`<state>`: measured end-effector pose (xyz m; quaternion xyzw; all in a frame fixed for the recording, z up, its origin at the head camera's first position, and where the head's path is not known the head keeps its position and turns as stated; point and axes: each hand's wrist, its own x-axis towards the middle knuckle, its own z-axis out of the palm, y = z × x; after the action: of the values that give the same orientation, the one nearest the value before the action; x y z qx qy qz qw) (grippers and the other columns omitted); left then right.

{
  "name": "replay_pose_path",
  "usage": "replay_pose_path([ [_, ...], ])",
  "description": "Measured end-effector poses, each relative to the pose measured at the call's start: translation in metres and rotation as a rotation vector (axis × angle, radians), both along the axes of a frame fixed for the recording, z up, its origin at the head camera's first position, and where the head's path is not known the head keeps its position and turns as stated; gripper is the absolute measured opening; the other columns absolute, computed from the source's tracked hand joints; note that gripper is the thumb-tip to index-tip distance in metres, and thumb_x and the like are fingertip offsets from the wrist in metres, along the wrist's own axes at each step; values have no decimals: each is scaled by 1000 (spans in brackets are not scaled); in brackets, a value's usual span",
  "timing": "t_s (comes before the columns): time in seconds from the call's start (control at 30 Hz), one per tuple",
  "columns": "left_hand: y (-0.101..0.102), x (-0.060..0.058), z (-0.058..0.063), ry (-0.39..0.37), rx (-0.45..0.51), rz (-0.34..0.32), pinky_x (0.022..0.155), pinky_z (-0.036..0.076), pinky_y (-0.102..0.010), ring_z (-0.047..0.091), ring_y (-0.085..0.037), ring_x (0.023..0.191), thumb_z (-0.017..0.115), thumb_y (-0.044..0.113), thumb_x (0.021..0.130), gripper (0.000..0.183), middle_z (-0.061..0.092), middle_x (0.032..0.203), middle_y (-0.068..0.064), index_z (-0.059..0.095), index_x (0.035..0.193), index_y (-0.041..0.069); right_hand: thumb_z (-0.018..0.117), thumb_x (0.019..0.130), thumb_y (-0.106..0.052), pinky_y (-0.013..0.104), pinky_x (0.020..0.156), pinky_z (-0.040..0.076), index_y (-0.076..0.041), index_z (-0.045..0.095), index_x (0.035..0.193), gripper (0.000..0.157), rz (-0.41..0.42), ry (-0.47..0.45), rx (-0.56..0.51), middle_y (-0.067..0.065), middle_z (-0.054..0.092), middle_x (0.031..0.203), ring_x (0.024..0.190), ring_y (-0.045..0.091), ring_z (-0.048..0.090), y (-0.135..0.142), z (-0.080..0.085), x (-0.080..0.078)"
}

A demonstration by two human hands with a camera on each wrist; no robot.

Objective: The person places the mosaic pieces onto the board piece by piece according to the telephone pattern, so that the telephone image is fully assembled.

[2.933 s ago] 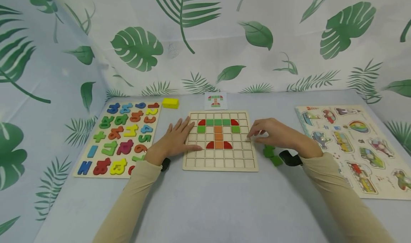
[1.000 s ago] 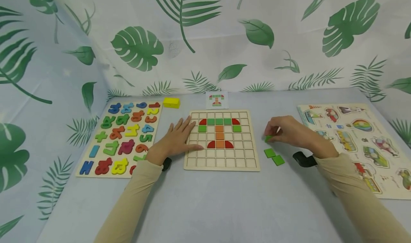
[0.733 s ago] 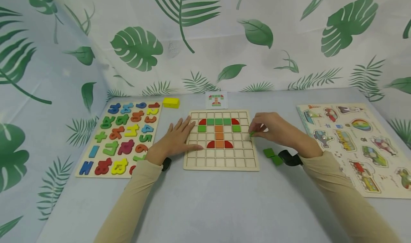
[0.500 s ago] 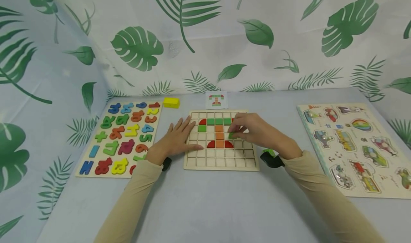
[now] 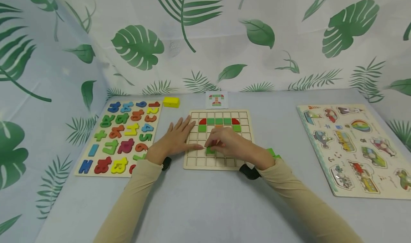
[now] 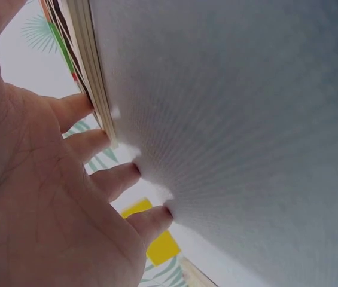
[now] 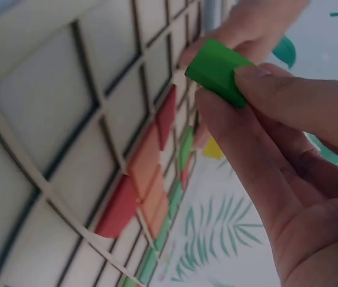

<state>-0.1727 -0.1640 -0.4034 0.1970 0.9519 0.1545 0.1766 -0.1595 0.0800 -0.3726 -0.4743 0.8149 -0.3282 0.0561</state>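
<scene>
A wooden grid board (image 5: pixel 196 162) lies mid-table, with red, green and orange tiles set in its cells. My right hand (image 5: pixel 229 143) is over its lower middle, pinching a green square tile (image 7: pixel 219 72) between thumb and finger. In the head view that tile (image 5: pixel 210 150) shows just under the fingertips, and the hand covers the lower red tiles and most of the orange ones. My left hand (image 5: pixel 174 139) lies with fingers spread across the board's left edge. In the left wrist view, the left hand's fingers (image 6: pixel 115 179) are extended beside the board's edge (image 6: pixel 91 66).
Beyond the board lies a picture card (image 5: pixel 216 100), with a yellow block (image 5: pixel 171 102) to its left. A number puzzle board (image 5: pixel 120 137) is at the left, a vehicle puzzle board (image 5: pixel 353 153) at the right. Loose green tiles (image 5: pixel 271 152) are partly hidden behind the right wrist.
My right hand picked up a green tile from right of the board and carried it left over the grid to the lower middle. The left hand has stayed in place.
</scene>
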Motion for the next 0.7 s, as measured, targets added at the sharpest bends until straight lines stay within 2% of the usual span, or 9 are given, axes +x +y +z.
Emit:
replay_pose_path([
  [0.27, -1, -1, -1, 4, -2, -2, 126, 0, -63, -2, -40, 160, 62, 64, 98, 101, -3, 176, -12, 15, 169, 9, 79, 89, 4, 26, 78, 59, 0, 81, 98, 10, -44, -31, 60, 7, 75, 96, 92, 19, 72, -3, -11, 0],
  [0.5, -1, -1, -3, 3, 3, 5, 126, 0, -62, -2, -39, 161, 61, 65, 98, 102, -3, 176, -12, 15, 169, 10, 80, 88, 5, 23, 74, 58, 2, 82, 98, 10, -42, -10, 44, 8, 74, 94, 86, 17, 72, -3, -14, -2],
  [0.7, 0, 0, -2, 11, 8, -2, 126, 0, -64, -1, -41, 160, 62, 64, 97, 102, -2, 175, -13, 15, 169, 9, 81, 88, 3, 21, 74, 57, 1, 83, 101, 13, -42, -16, 85, 7, 74, 92, 87, 16, 71, -3, -12, -1],
])
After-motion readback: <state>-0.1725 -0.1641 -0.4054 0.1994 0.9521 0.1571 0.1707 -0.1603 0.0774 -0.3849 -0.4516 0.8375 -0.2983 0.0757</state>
